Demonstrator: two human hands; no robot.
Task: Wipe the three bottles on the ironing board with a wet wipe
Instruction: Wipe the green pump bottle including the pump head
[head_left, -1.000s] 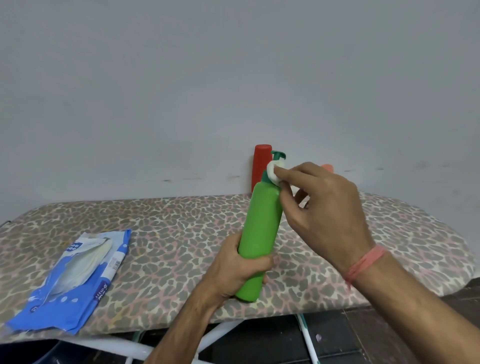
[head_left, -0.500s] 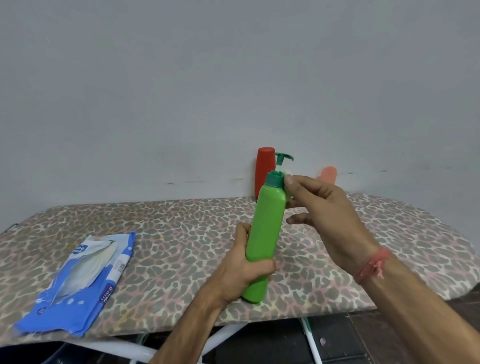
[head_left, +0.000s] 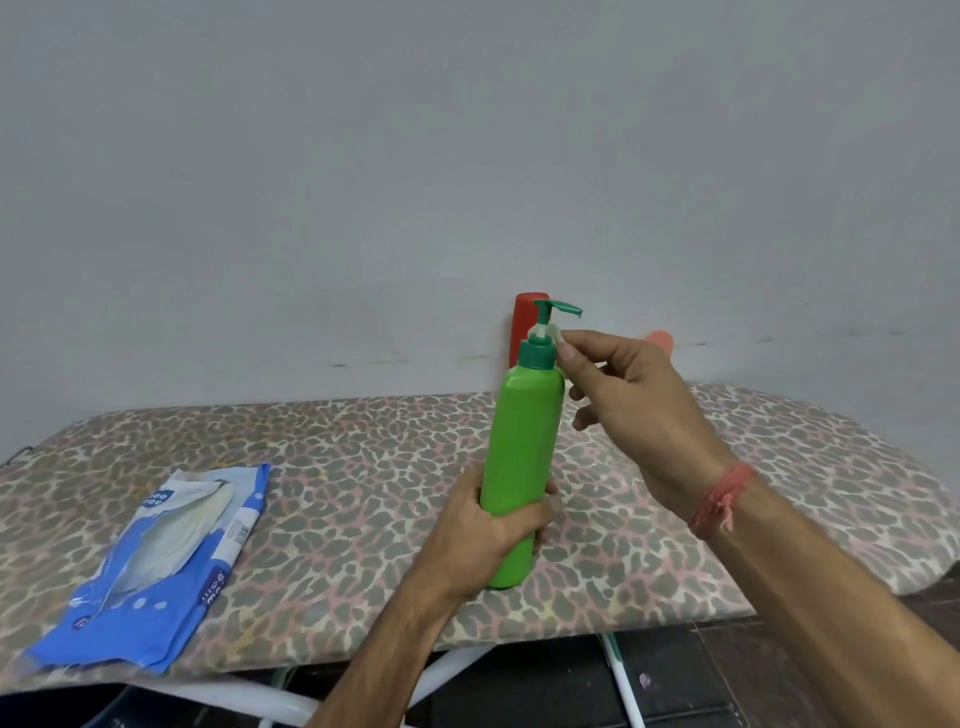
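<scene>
head view: the green bottle (head_left: 522, 467) stands upright, slightly tilted, near the front edge of the ironing board (head_left: 363, 467). the left hand (head_left: 483, 535) grips its lower body, fingers curled round it. the right hand (head_left: 634, 415) pinches a small wad of wet wipe (head_left: 555, 335) between thumb and forefinger, pressed against the pump stem just above the dark green collar (head_left: 537, 353); its other fingers are loosely curled. the red bottle (head_left: 522, 322) stands behind, at the wall, mostly hidden. a third, orange-pink bottle (head_left: 660, 339) shows only its top behind the right hand. the blue wipe packet (head_left: 156, 566) lies open at the left of the board, well apart.

risks, as judged from this position:
- side pressure on the thin stem could tip the bottle toward the board's front edge if the left grip slackens.
- downward pressure on the pump head (head_left: 561, 307) could dispense liquid onto the cover.
- the wad is small; it could slip from the pinch.
- a wide right-hand stroke could knock the bottles behind.
</scene>
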